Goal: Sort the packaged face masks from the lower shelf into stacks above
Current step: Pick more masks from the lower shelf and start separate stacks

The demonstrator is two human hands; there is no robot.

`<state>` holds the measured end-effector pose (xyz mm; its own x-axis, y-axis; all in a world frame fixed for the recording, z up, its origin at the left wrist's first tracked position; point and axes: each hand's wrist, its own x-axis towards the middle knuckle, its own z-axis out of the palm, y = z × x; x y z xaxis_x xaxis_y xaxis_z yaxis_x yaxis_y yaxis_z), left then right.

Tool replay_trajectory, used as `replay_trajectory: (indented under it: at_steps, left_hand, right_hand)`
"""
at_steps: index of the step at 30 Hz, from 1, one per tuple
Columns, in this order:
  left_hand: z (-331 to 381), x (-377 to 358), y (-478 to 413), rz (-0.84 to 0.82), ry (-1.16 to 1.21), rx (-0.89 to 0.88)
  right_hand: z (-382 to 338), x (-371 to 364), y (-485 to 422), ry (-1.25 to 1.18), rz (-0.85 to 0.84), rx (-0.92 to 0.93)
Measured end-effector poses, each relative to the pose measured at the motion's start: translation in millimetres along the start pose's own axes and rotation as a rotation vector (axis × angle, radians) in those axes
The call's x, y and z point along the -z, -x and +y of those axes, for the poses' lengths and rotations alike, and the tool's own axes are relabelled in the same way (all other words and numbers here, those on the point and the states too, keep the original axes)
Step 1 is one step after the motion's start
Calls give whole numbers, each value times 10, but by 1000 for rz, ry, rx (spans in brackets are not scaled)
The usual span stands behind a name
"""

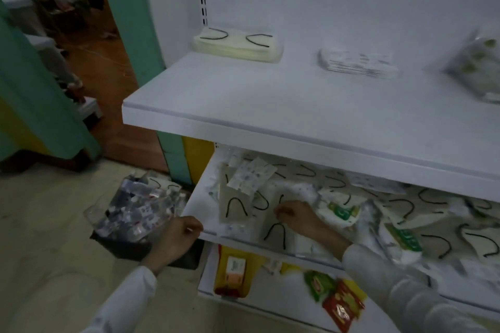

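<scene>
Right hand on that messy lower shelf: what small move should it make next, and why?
Probably the right hand should pinch the cream black-loop packet it rests on and lift it: a matching stack already sits at the left of the upper shelf.

Packaged masks (338, 208) heaped on lower shelf (200, 203)

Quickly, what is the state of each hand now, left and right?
Left hand: fingers curled at the corner of the white lower shelf; a grip cannot be told.
Right hand: fingers curled round a beige packaged face mask with black loops.
</scene>
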<state>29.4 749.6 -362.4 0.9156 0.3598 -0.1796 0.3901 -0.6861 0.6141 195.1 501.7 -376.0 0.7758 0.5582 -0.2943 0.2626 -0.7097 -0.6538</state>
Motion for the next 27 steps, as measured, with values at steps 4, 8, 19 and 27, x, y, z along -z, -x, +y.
replay_trajectory:
  at_steps: [4, 8, 19, 27]
  left_hand:
    - [-314, -53, -480, -51, -33, -28]
    - [-522, -138, -806, -71, 6, -36]
    - [-790, -402, -954, -179, 78, -40]
    - [-832, -439, -930, -102, 181, -23]
  right_hand:
    - [-117, -322, -850, -193, 155, -294]
    - [-74, -578, -1422, -292, 286, -450]
    - [-105, -864, -1773, -556, 330, -609]
    - [-198, -867, -1748, -670, 429, -636]
